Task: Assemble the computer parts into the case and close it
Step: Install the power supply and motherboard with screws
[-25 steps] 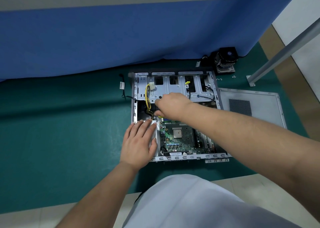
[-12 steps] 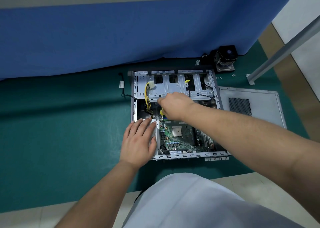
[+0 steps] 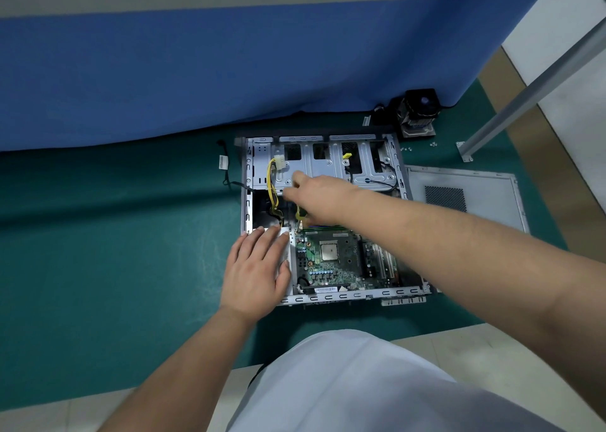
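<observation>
On the green mat the open case (image 3: 321, 297) lies flat; the left hand (image 3: 255, 267) rests spread on its near-left corner, bracing; the right hand (image 3: 323, 198) reaches the yellow cables (image 3: 271, 185), grip unclear; route them off the motherboard (image 3: 331, 261); side panel (image 3: 485, 195) waits right.

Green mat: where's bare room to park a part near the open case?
Green mat left of the computer case is bare, bordered by the blue cloth. A narrow free strip runs in front of the case. Crowded: right side holds the side panel; the far right corner has the CPU cooler and loose screws.
</observation>
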`<control>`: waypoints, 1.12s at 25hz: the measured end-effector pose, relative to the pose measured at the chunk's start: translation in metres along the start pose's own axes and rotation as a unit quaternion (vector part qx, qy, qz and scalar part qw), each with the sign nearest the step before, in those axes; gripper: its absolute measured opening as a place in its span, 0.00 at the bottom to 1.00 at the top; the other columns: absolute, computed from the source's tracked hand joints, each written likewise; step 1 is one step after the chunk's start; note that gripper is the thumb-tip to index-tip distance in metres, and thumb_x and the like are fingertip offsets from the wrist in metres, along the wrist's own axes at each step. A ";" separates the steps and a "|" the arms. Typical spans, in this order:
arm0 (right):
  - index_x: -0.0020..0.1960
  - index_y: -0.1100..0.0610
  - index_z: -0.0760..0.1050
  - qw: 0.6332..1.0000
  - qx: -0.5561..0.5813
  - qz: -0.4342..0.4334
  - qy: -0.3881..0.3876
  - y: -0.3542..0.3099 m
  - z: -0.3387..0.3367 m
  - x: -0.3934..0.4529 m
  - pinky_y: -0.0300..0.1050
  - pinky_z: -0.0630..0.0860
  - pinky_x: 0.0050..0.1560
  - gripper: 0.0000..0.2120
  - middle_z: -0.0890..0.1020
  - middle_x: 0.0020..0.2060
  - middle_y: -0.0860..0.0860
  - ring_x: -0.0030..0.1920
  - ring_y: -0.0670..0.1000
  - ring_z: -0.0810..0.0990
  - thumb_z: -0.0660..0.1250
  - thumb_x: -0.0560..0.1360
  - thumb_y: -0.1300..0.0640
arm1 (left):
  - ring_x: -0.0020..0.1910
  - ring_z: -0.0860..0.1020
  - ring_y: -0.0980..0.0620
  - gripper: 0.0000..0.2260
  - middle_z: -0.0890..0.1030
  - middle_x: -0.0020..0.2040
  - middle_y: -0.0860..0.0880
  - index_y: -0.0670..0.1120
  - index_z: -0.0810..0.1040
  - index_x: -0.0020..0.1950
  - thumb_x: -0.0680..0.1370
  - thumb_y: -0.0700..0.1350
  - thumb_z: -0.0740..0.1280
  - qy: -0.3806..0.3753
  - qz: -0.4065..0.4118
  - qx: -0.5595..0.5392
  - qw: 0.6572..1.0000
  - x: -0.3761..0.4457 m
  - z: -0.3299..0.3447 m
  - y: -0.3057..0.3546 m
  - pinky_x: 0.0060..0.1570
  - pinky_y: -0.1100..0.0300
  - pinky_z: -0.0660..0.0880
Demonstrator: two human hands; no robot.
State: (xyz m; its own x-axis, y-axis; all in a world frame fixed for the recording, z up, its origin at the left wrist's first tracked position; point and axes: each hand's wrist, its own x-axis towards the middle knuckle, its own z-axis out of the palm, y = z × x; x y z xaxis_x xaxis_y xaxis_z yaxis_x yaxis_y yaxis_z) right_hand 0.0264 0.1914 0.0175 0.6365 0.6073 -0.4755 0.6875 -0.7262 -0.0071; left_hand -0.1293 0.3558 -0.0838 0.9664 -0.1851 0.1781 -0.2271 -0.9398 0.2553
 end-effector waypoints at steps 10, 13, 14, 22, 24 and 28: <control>0.52 0.58 0.74 0.997 -0.026 0.065 -0.019 -0.001 -0.001 0.000 0.48 0.71 0.37 0.25 0.75 0.44 0.53 0.42 0.57 0.77 0.62 0.79 0.34 | 0.72 0.69 0.45 0.22 0.73 0.73 0.49 0.50 0.75 0.72 0.78 0.51 0.63 -0.001 -0.001 0.000 1.000 0.000 -0.001 0.000 0.76 0.47 0.59; 0.70 0.52 0.71 0.997 -0.050 -0.062 -0.022 0.010 -0.003 -0.005 0.47 0.69 0.35 0.18 0.74 0.58 0.55 0.45 0.58 0.77 0.67 0.81 0.57 | 0.72 0.69 0.45 0.22 0.74 0.73 0.49 0.50 0.75 0.72 0.78 0.51 0.62 0.001 -0.001 -0.003 1.000 0.000 -0.001 0.000 0.76 0.46 0.59; 0.68 0.52 0.73 0.996 -0.058 -0.068 -0.011 0.010 -0.001 -0.007 0.47 0.69 0.36 0.16 0.76 0.57 0.55 0.44 0.58 0.77 0.64 0.81 0.59 | 0.72 0.69 0.45 0.22 0.74 0.73 0.49 0.50 0.75 0.72 0.78 0.51 0.62 0.002 0.000 -0.002 1.000 0.000 -0.001 0.000 0.76 0.46 0.60; 0.63 0.58 0.72 0.998 -0.027 0.051 0.029 0.003 0.009 -0.002 0.49 0.72 0.38 0.22 0.79 0.55 0.57 0.50 0.60 0.82 0.60 0.83 0.40 | 0.72 0.69 0.45 0.22 0.74 0.73 0.49 0.49 0.75 0.72 0.78 0.50 0.63 0.005 0.001 -0.005 1.000 0.000 0.000 0.000 0.76 0.46 0.60; 0.69 0.55 0.70 0.998 -0.044 -0.038 -0.011 0.010 0.004 -0.004 0.51 0.76 0.39 0.19 0.72 0.61 0.57 0.50 0.61 0.80 0.67 0.81 0.50 | 0.72 0.69 0.45 0.22 0.74 0.73 0.49 0.50 0.75 0.72 0.78 0.50 0.63 0.003 0.001 -0.005 1.000 -0.001 0.000 0.000 0.76 0.46 0.59; 0.65 0.53 0.73 0.995 -0.071 -0.062 0.026 0.008 0.009 -0.009 0.48 0.70 0.35 0.14 0.77 0.47 0.54 0.41 0.57 0.74 0.63 0.80 0.60 | 0.72 0.69 0.44 0.22 0.74 0.72 0.49 0.50 0.75 0.72 0.78 0.50 0.63 0.003 -0.001 -0.006 1.000 0.000 0.000 0.000 0.76 0.46 0.60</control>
State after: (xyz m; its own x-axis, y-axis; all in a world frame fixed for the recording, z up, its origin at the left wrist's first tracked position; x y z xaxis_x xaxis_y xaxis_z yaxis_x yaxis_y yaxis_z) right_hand 0.0234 0.1773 0.0136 0.5584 0.7084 -0.4318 0.8021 -0.5938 0.0631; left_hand -0.1296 0.3559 -0.0836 0.9659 -0.1821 0.1839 -0.2275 -0.9363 0.2676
